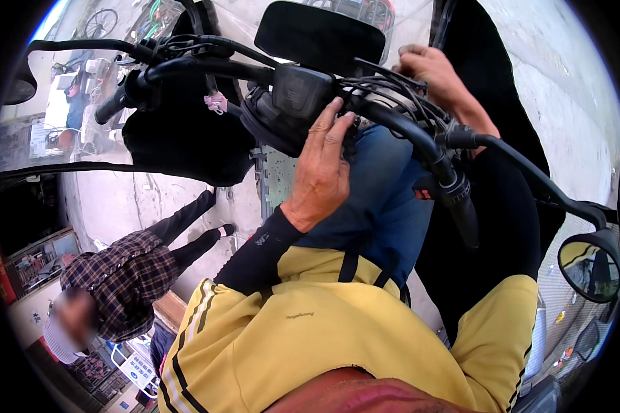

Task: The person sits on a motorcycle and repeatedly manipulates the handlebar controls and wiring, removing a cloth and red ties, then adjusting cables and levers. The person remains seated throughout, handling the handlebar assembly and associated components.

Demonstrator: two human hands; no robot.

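Note:
A black handlebar (399, 124) of an electric bike or scooter crosses in front of me, with a dark display housing (303, 91) at its middle. My left hand (322, 165) has its fingers stretched out, the tips touching the dark parts just right of the housing; its thumb is hidden. Beyond the bar, my right hand (430, 74) is curled close to a bundle of black cables (393, 93). Whatever its bent fingers grip, if anything, cannot be made out. A flat black panel (320, 34) rises behind the housing.
Handlebar grips (461, 213) and a round mirror (590, 267) stick out at the right. Large black covers (186, 141) hang at both sides. A person in a plaid shirt (127, 282) stands at the left. A bicycle wheel (101, 24) lies far left.

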